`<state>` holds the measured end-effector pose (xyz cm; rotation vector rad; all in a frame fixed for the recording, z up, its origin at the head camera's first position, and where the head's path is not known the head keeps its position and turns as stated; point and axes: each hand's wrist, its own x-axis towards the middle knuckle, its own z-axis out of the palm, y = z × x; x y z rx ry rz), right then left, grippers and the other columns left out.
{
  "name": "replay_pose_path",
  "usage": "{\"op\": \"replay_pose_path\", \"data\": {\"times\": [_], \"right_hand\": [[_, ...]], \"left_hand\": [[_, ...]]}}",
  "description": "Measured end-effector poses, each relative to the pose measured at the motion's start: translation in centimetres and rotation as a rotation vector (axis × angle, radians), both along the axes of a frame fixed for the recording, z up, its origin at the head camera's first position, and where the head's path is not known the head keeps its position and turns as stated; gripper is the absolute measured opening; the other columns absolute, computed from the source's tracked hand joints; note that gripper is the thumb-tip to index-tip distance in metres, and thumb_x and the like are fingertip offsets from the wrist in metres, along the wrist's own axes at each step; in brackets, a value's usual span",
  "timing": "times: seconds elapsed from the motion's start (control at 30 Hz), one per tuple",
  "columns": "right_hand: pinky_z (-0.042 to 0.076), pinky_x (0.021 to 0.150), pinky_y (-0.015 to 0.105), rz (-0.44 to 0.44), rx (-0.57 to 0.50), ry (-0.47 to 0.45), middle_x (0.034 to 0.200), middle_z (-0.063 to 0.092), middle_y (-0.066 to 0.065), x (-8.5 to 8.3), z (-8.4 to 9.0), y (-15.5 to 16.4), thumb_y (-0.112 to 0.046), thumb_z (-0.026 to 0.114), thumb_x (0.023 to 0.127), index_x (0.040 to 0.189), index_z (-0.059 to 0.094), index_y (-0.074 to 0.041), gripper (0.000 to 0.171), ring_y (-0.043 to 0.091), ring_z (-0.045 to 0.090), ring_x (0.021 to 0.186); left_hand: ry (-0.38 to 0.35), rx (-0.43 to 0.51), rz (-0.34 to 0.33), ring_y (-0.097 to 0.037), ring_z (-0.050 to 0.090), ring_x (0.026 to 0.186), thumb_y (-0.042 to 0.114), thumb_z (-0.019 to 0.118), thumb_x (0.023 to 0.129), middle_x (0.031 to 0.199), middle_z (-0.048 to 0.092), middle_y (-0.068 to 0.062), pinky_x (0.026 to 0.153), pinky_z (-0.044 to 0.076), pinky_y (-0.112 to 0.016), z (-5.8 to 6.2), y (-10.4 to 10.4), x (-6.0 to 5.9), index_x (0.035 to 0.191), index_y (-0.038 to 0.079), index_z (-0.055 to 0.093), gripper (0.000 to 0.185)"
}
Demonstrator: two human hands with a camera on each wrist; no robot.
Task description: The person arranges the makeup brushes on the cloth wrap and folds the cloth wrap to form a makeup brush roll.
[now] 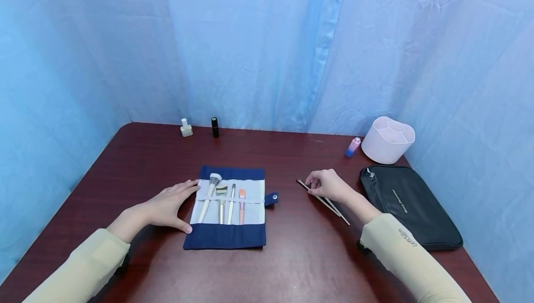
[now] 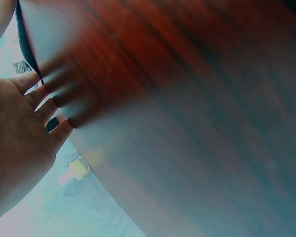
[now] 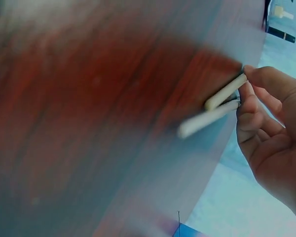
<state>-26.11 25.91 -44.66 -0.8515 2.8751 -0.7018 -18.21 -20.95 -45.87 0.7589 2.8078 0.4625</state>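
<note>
A navy and white brush roll (image 1: pixel 225 236) lies spread out on the table, with several makeup brushes under its strap, among them a white-tipped brush (image 1: pixel 214 180) and a pink one (image 1: pixel 242 206). My left hand (image 1: pixel 168 203) rests at the roll's left edge, fingers straight and thumb at its lower left corner. To the right, my right hand (image 1: pixel 327 185) pinches a thin makeup brush (image 1: pixel 301 183) between thumb and fingers, its dark tip pointing left. A second thin brush (image 1: pixel 341 216) lies beside it, partly behind the hand. In the right wrist view, both pale handles (image 3: pixel 227 92) point away from the fingertips.
Black zip case (image 1: pixel 417 205) and white round-walled holder (image 1: pixel 385 143) stand at the right. Near the holder is a pink and blue tube (image 1: pixel 352 147). A nail polish bottle (image 1: pixel 186 128) and black lipstick tube (image 1: pixel 214 127) stand at the back left. Blue curtains (image 1: pixel 250 53) surround the table.
</note>
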Motion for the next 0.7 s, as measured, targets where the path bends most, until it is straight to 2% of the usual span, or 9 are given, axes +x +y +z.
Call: {"op": "replay_pose_path", "data": {"times": [0.23, 0.47, 0.53, 0.7], "right_hand": [[0.048, 0.061, 0.022, 0.012, -0.056, -0.054, 0.07, 0.062, -0.01, 0.3, 0.5, -0.4, -0.011, 0.073, 0.078, 0.091, 0.069, -0.012, 0.014, 0.004, 0.057, 0.064], [0.05, 0.059, 0.024, 0.033, -0.158, -0.155, 0.075, 0.065, -0.003, 1.1, 2.7, -1.6, -0.009, 0.07, 0.083, 0.1, 0.07, -0.006, 0.017, 0.011, 0.058, 0.063], [0.051, 0.057, 0.024, 0.035, -0.18, -0.158, 0.075, 0.065, -0.003, 1.2, 3.4, -2.0, -0.01, 0.069, 0.083, 0.101, 0.071, -0.006, 0.018, 0.012, 0.058, 0.06], [0.053, 0.059, 0.025, 0.042, -0.246, -0.115, 0.079, 0.065, 0.0, 1.1, 5.1, -3.2, -0.009, 0.07, 0.082, 0.101, 0.069, -0.008, 0.019, 0.013, 0.061, 0.067]], "left_hand": [[-0.009, -0.008, 0.002, -0.037, 0.024, 0.139, 0.069, 0.074, 0.06, 0.155, 0.023, -0.013, 0.107, 0.023, -0.062, -0.2, 0.0, -0.1, 0.146, 0.007, 0.031, 0.115], [-0.001, -0.007, -0.009, -0.038, 0.024, 0.139, 0.069, 0.073, 0.06, 0.154, 0.025, -0.015, 0.106, 0.024, -0.062, -0.2, 0.0, 0.0, 0.146, 0.005, 0.032, 0.114], [0.0, -0.008, -0.009, -0.038, 0.025, 0.139, 0.069, 0.073, 0.061, 0.154, 0.025, -0.015, 0.106, 0.025, -0.062, -0.1, 0.0, 0.0, 0.145, 0.005, 0.032, 0.114], [-0.004, -0.014, -0.006, -0.039, 0.024, 0.139, 0.068, 0.073, 0.061, 0.154, 0.024, -0.015, 0.106, 0.024, -0.063, 0.1, 0.0, 0.0, 0.145, 0.004, 0.032, 0.113]]}}
